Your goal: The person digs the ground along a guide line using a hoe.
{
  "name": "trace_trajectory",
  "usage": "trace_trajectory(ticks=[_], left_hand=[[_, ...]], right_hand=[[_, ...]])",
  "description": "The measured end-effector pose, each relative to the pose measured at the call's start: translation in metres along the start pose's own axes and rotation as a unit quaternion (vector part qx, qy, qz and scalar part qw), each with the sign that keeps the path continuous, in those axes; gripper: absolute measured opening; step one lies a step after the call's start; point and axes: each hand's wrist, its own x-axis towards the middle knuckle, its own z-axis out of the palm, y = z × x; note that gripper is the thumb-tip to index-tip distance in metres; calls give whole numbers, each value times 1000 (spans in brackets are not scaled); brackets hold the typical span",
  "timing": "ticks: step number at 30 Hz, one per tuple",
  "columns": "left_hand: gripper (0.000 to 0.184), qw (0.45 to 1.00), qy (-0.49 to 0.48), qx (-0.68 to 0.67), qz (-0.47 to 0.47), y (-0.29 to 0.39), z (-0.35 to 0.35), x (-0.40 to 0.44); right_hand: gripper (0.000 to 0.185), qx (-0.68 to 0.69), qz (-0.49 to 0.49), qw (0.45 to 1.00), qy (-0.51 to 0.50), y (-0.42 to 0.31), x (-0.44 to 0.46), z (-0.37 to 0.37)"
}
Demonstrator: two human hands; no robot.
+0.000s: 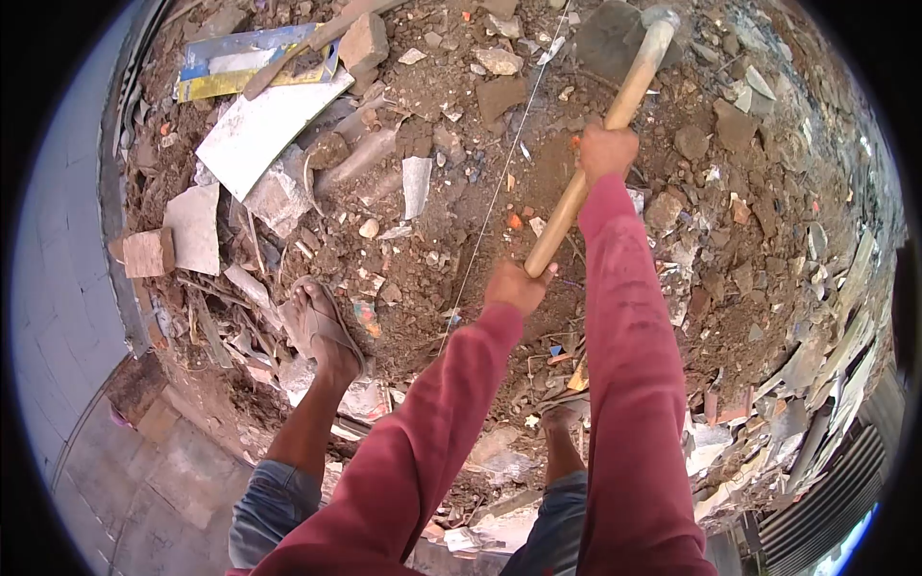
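Both my hands grip the wooden handle of a hoe (636, 84). Low on the handle, near its end, my left hand (516, 286) is closed round the wood. Farther up, my right hand (608, 151) wraps the handle nearer the head. At the top of the view the hoe's broad metal blade (607, 43) rests on or just over the brown soil; I cannot tell whether it cuts in. A thin pale string (497, 182) runs across the rubble to the left of the handle.
Soil with broken bricks and tile covers the ground. At upper left lie a white board (264, 130), a blue-yellow sheet (216, 65), a wooden-handled tool (298, 50) and a brick (149, 253). My sandalled foot (322, 322) stands on rubble; a grey wall (67, 240) borders the left.
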Motion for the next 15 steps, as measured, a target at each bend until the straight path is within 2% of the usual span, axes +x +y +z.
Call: trace_trajectory(ticks=[1, 2, 4, 6, 7, 10, 11, 13, 15], left_hand=[[51, 996, 39, 69, 46, -9, -11, -6], [53, 992, 14, 113, 47, -5, -18, -19], [54, 982, -22, 185, 19, 3, -30, -71], [53, 980, -24, 196, -6, -5, -26, -128], [53, 982, -20, 185, 0, -13, -18, -138], [52, 992, -14, 118, 38, -2, -18, -131], [51, 989, -6, 140, 41, 5, -16, -106], [50, 994, -3, 41, 102, 34, -23, -59], [51, 998, -4, 32, 49, 23, -1, -7]], right_hand=[[21, 44, 53, 998, 12, 10, -1, 2], [21, 71, 102, 992, 20, 22, -5, -15], [20, 157, 198, 968, -7, 33, -23, -52], [18, 139, 230, 961, -64, 19, -59, -80], [18, 140, 223, 963, -57, 10, -67, -92], [21, 148, 120, 982, -12, -14, -68, -86], [22, 157, 93, 983, -4, -35, -58, -84], [22, 123, -1, 992, 2, -45, -22, -63], [23, 73, -28, 997, -3, -31, 0, -39]])
